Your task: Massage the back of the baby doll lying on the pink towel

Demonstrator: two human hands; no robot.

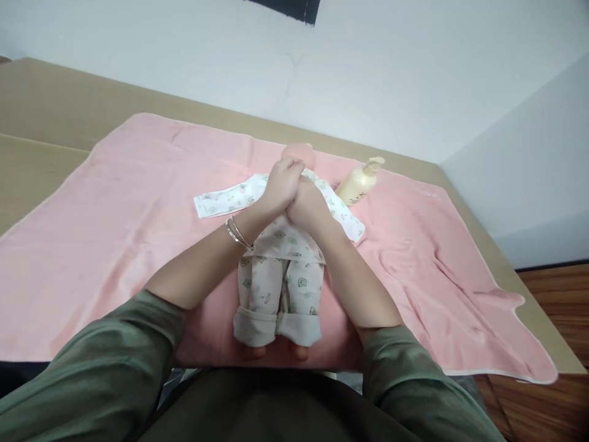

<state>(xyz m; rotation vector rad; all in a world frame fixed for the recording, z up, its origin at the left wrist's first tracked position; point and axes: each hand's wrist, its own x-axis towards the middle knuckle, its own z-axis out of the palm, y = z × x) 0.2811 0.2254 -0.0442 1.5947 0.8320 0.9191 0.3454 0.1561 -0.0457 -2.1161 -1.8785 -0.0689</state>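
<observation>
A baby doll (299, 153) lies on its back, its head at the far end and its feet close to my body. It wears a white printed top (281, 236) and matching trousers (301, 282) with turned-up cuffs. Over the doll's upper chest and neck, my left hand (284, 183) and my right hand (310, 202) are pressed together, fingers curled in. They hide the collar and part of the doll's face. Whatever is between the fingers, if anything, cannot be seen. Both sleeves of the top are spread out sideways.
A cream pump bottle (358, 184) lies tilted beside the doll's right-hand sleeve. Under everything is a pink blanket (151, 184), wrinkled on the right. It covers much of a wooden table (50, 101) that stands against a white wall (391, 73).
</observation>
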